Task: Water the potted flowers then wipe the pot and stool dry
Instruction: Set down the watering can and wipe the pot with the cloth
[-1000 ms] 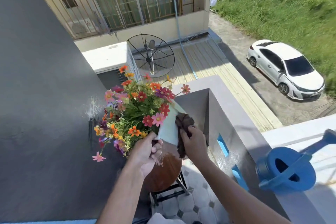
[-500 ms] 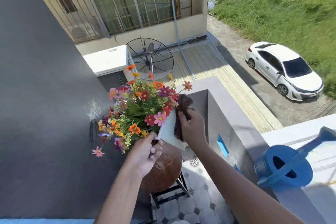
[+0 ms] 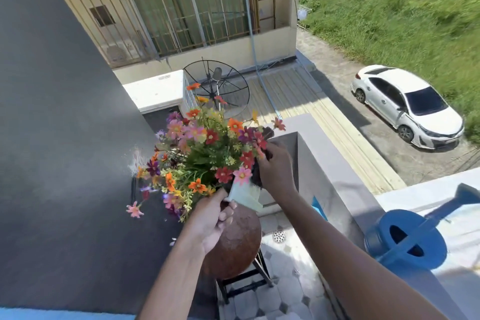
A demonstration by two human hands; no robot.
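Observation:
A pale pot (image 3: 246, 196) full of colourful flowers (image 3: 205, 148) is tilted and lifted above a round brown stool (image 3: 233, 244). My left hand (image 3: 214, 215) grips the pot's near rim. My right hand (image 3: 275, 166) presses a dark brown cloth (image 3: 257, 176) against the pot's far side, high up near the blooms. Most of the cloth is hidden behind the hand and flowers. The stool's seat looks wet and speckled.
A blue watering can (image 3: 407, 239) rests on the white ledge at the right. A dark grey wall (image 3: 59, 138) stands close on the left, a grey parapet (image 3: 330, 163) on the right. Tiled floor with a drain (image 3: 279, 236) lies below the stool.
My right hand has slid the cloth up the pot's side toward the flowers. The pot has risen and tilted a little in my left hand.

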